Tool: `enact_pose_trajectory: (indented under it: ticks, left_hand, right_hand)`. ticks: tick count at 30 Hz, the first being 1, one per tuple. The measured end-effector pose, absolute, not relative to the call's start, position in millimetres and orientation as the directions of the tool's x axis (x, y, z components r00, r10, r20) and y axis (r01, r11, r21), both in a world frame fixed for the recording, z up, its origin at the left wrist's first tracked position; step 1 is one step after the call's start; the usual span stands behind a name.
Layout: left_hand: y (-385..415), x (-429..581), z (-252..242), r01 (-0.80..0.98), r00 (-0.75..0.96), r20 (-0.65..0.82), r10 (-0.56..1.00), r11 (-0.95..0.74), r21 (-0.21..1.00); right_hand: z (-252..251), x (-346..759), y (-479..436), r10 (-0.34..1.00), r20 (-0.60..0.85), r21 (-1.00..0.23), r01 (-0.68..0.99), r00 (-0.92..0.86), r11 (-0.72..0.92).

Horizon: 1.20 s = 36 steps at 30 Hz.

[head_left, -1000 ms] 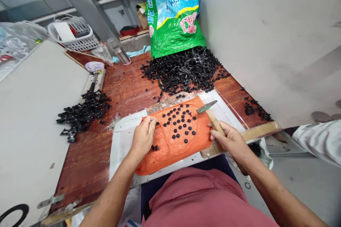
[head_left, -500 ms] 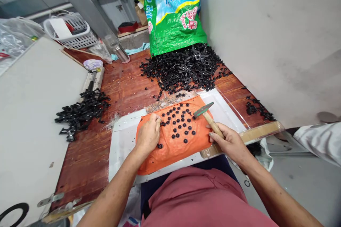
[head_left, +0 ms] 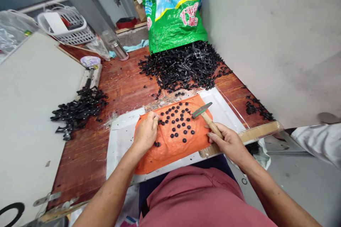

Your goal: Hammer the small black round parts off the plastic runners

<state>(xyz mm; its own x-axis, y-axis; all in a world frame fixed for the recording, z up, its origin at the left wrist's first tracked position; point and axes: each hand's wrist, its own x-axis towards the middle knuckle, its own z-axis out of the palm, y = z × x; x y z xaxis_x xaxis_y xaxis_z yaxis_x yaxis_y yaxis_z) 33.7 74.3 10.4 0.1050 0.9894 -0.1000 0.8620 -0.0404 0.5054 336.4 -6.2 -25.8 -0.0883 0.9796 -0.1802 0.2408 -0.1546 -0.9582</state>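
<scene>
a grey wall (head_left: 279, 42) stands close along my right, and a pale board (head_left: 32, 113) lies along my left, so the wooden desk (head_left: 122, 85) between them is a narrow lane. ahead, a big heap of black parts (head_left: 183, 67) spills from a green sack (head_left: 173, 10); a smaller black pile (head_left: 78, 110) sits at the left, near the board. the barest wood is between the two piles. my orange mat (head_left: 170, 149) lies on a white tray (head_left: 119, 142) at the near edge of the desk. my left hand (head_left: 145, 133) rests on the mat's left edge, fingers curled together at the edge of the black caps (head_left: 179, 122) scattered on it; whether they pinch one i cannot tell. my right hand (head_left: 229, 142) wraps a hammer (head_left: 206, 113), its head just above the caps' right side.
</scene>
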Motion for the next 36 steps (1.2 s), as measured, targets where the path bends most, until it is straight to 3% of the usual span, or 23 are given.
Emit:
enact_pose_trajectory:
  ticks: [8, 14, 17, 22, 26, 28, 30, 32, 36]
  left_hand:
    - [72.8, 36.8, 11.5, 0.889, 0.106, -0.118, 0.987, -0.041, 0.456]
    - [71.8, 48.0, 20.7, 0.967, 0.048, -0.222, 0.974, 0.010, 0.253]
    - [72.5, 48.9, 23.4, 0.973, 0.058, -0.244, 0.968, -0.001, 0.230]
    - [73.5, 43.0, 17.3, 0.940, 0.072, -0.199, 0.977, 0.001, 0.341]
    - [72.6, 31.5, 24.0, 0.781, 0.108, -0.136, 0.985, 0.001, 0.624]
    - [70.9, 23.1, 32.1, 0.629, 0.161, -0.185, 0.969, 0.044, 0.776]
    - [68.1, 14.8, 38.4, 0.532, 0.231, -0.238, 0.943, 0.082, 0.843]
    - [64.8, 8.0, 39.4, 0.577, 0.255, -0.246, 0.935, 0.057, 0.815]
    - [58.7, 0.6, 26.7, 0.836, 0.143, -0.225, 0.964, 0.004, 0.548]
  right_hand:
    - [-28.6, 336.8, -5.8, 0.977, -0.191, -0.956, 0.245, -0.097, -0.163]
    - [-27.1, 336.0, -6.2, 0.977, -0.187, -0.957, 0.241, -0.100, -0.158]
    - [-25.2, 334.9, -6.5, 0.979, -0.180, -0.958, 0.245, -0.092, -0.153]
    - [-27.4, 335.6, -7.0, 0.981, -0.174, -0.953, 0.265, -0.090, -0.145]
    - [-31.0, 336.7, -7.3, 0.977, -0.187, -0.953, 0.262, -0.101, -0.155]
    - [-31.6, 336.6, -7.5, 0.976, -0.192, -0.953, 0.257, -0.100, -0.161]
    - [-31.4, 336.3, -7.7, 0.976, -0.197, -0.951, 0.261, -0.097, -0.166]
    - [-31.0, 336.2, -7.9, 0.974, -0.202, -0.947, 0.273, -0.102, -0.168]
    - [-32.4, 336.8, -8.2, 0.976, -0.192, -0.947, 0.282, -0.106, -0.155]
